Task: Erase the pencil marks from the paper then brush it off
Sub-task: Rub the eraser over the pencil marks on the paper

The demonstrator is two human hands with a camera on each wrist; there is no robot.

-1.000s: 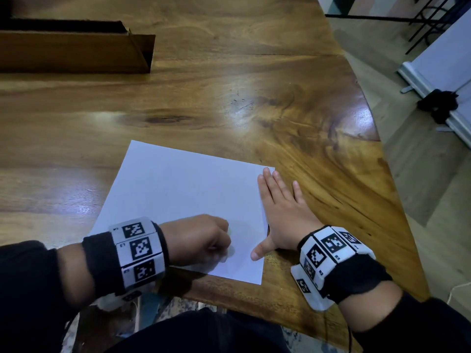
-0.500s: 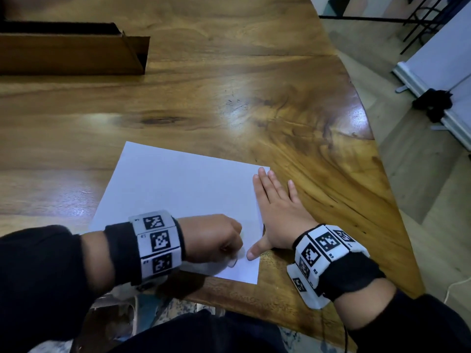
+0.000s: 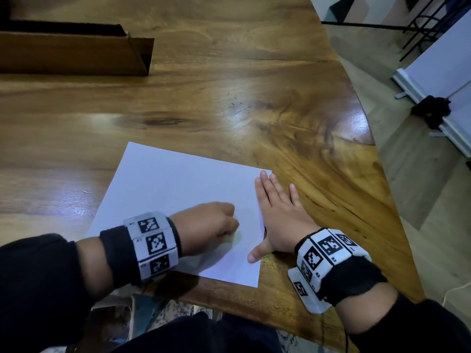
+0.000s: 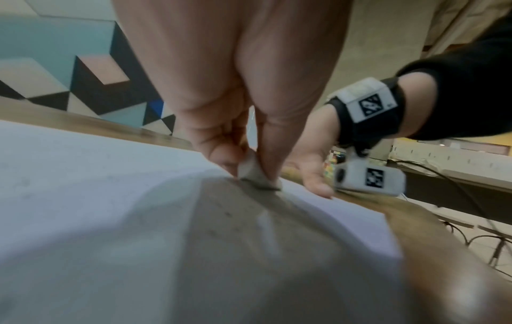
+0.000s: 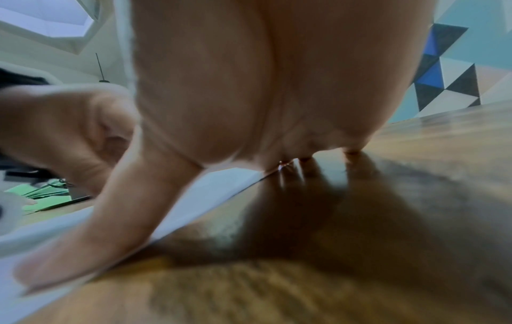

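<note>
A white sheet of paper [image 3: 178, 189] lies near the front edge of the wooden table [image 3: 229, 98]. My left hand [image 3: 211, 222] is curled in a fist over the sheet's near right part. In the left wrist view its fingers [image 4: 221, 153] pinch a small white eraser [image 4: 252, 173], whose dirty tip touches the paper [image 4: 83, 175]. Small dark crumbs lie on the shaded paper below it. My right hand [image 3: 277, 212] lies flat with straight fingers across the paper's right edge, thumb [image 5: 83, 241] on the sheet [image 5: 216, 190].
An open brown cardboard box [image 3: 76, 54] sits at the table's far left. The table's curved right edge [image 3: 369, 138] drops to the floor, where a white panel [image 3: 438, 80] and a black bundle [image 3: 433, 110] stand.
My left hand with the eraser slid right toward the near right corner, then back up the sheet a little. The right hand stayed flat on the paper's edge.
</note>
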